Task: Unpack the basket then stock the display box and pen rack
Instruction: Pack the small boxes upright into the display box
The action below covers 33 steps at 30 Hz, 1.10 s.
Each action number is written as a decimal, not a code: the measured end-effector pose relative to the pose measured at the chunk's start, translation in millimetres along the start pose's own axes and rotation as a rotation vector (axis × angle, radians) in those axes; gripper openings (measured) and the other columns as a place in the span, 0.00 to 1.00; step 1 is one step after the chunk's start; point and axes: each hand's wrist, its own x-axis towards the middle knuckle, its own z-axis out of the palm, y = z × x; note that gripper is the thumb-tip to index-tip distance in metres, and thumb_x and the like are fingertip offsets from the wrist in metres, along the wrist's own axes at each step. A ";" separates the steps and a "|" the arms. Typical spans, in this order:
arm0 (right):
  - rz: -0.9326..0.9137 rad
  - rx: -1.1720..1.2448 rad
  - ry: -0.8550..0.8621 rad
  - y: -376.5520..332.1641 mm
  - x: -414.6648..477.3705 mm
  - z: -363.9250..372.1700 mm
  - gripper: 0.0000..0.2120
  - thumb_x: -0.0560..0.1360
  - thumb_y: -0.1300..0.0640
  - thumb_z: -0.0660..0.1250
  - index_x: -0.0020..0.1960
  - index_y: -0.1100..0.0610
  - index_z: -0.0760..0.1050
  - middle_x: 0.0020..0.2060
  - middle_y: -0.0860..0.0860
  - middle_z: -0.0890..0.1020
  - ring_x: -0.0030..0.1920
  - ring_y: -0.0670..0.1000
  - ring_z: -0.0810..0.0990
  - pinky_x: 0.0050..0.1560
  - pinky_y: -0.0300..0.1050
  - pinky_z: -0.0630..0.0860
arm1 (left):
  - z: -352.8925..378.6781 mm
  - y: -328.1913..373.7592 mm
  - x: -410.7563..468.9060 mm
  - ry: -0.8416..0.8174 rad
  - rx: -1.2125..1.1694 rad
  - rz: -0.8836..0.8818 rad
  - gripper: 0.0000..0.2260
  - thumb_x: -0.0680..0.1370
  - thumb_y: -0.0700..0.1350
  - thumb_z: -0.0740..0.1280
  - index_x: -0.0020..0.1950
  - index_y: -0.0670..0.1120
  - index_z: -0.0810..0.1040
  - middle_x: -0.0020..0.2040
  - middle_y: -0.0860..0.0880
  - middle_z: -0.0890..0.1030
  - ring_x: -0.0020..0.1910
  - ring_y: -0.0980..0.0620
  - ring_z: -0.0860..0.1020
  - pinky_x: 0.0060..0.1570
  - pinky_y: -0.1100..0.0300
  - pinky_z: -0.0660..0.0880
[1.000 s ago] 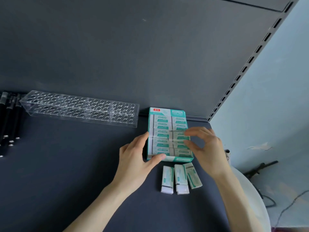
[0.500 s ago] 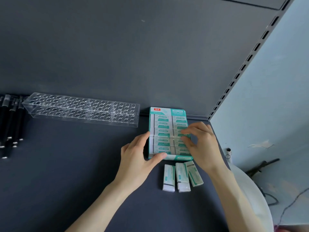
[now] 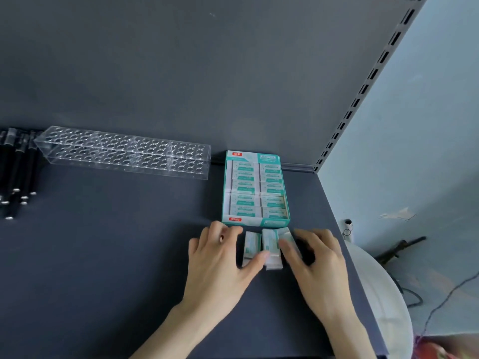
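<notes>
Left grip (image 3: pixel 220 263) spread loosely, thumb touching three loose erasers (image 3: pixel 269 243); right grip (image 3: pixel 318 265) curled alongside, thumb over the rightmost, hold unclear. All just before the filled display box (image 3: pixel 255 222), pen rack (image 3: pixel 124 156) farther left.

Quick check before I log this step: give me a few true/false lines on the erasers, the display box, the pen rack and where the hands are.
1. Three loose erasers lie on the shelf in front of the display box. True.
2. The pen rack holds several pens. False: its holes look empty, and the black pens lie on the shelf to its left.
3. The left hand and the right hand are both at the loose erasers. True.
4. The display box is empty. False: packed erasers fill it in two columns.
</notes>
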 end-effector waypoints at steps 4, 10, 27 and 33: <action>-0.006 -0.010 -0.027 0.5 -0.2 -2.0 0.08 0.72 0.52 0.70 0.51 0.51 0.82 0.45 0.45 0.75 0.47 0.47 0.71 0.43 0.33 0.67 | -0.7 -3.4 -1.5 -0.028 -0.001 0.029 0.24 0.71 0.67 0.58 0.58 0.55 0.77 0.50 0.57 0.68 0.51 0.56 0.69 0.49 0.60 0.59; 0.024 0.104 -0.013 1.1 -1.3 -3.7 0.05 0.71 0.55 0.71 0.47 0.48 0.80 0.39 0.40 0.77 0.43 0.46 0.74 0.40 0.33 0.69 | -2.7 -3.4 -3.6 -0.035 -0.033 0.012 0.15 0.74 0.60 0.64 0.58 0.56 0.78 0.50 0.57 0.68 0.53 0.57 0.68 0.48 0.63 0.55; 0.007 0.564 -0.075 -13.1 -3.7 -9.6 0.09 0.73 0.59 0.70 0.47 0.45 0.77 0.40 0.46 0.82 0.32 0.48 0.79 0.33 0.41 0.77 | -23.9 -12.4 -11.8 0.039 -0.446 -0.116 0.10 0.78 0.40 0.63 0.54 0.54 0.74 0.51 0.55 0.76 0.44 0.59 0.77 0.43 0.71 0.71; -0.085 0.572 -0.110 -31.1 23.1 -4.7 0.14 0.73 0.61 0.69 0.46 0.39 0.79 0.44 0.42 0.81 0.40 0.47 0.80 0.40 0.38 0.75 | -31.0 -10.9 16.0 -0.006 -0.795 -0.172 0.01 0.80 0.43 0.61 0.50 0.47 0.72 0.38 0.53 0.81 0.31 0.60 0.77 0.33 0.69 0.73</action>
